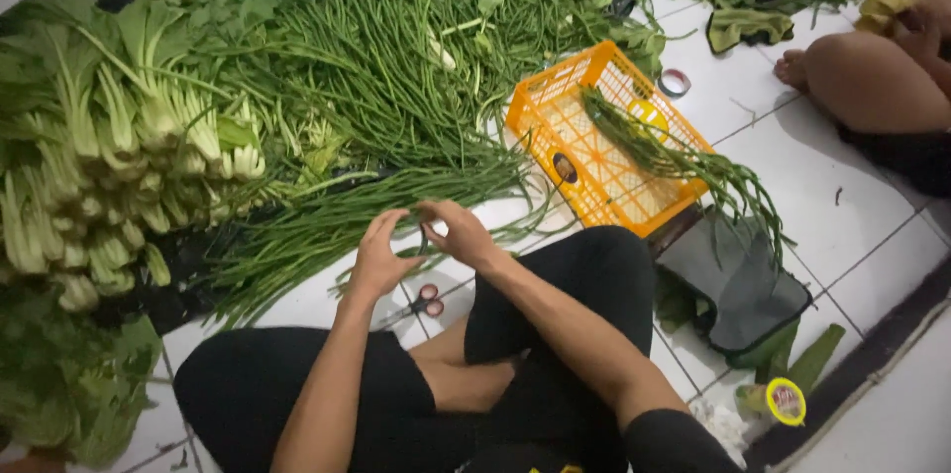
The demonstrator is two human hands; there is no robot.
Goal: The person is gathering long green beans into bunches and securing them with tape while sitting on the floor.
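Seated on the tiled floor (872, 235). Left hand (378, 257) and right hand (458, 232) meet, fingers curled around a few long beans (327, 225) pulled from the loose heap ahead. One finished bunch (674, 158) lies across the orange basket (555, 116) (just the one visible). Most beans remain unbundled, I judge; scissors (428, 301) lie below the hands.
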